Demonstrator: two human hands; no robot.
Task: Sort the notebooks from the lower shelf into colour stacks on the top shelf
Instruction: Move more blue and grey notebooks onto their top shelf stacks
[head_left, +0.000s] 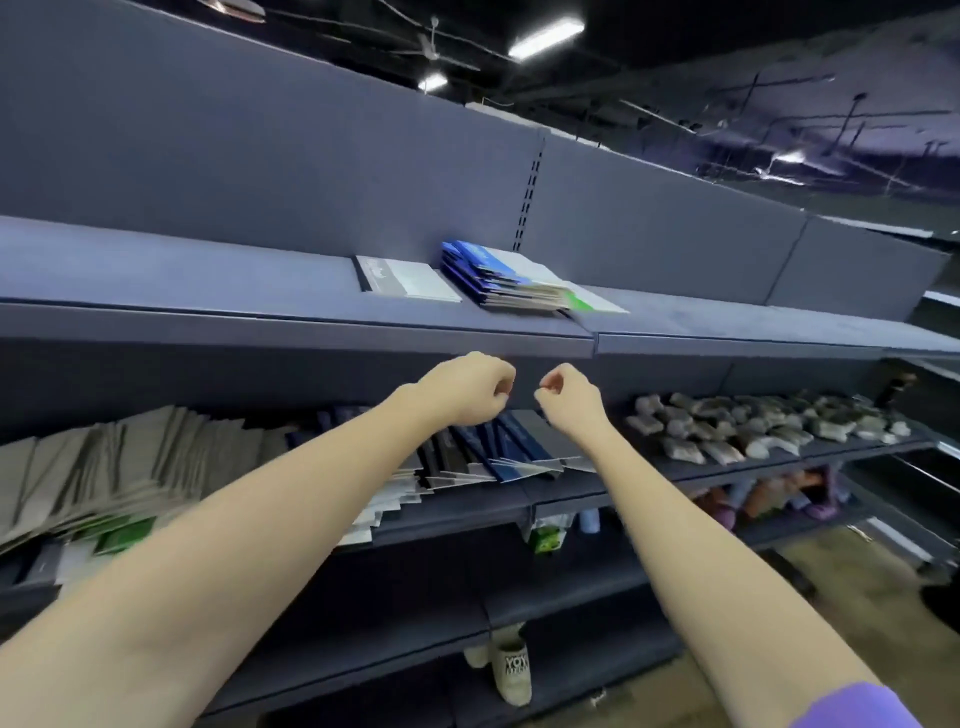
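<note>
The notebooks (457, 457) lay in a leaning row on the lower shelf (571, 493). On the top shelf (208, 317) sat a blue stack (498, 278) and a grey stack (405, 278), side by side. Your left hand (465, 387) and right hand (569, 397) were curled above the row, holding nothing.

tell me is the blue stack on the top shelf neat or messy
Messy: the blue stack on the top shelf is fanned, its edges stepped, not flush.
</note>
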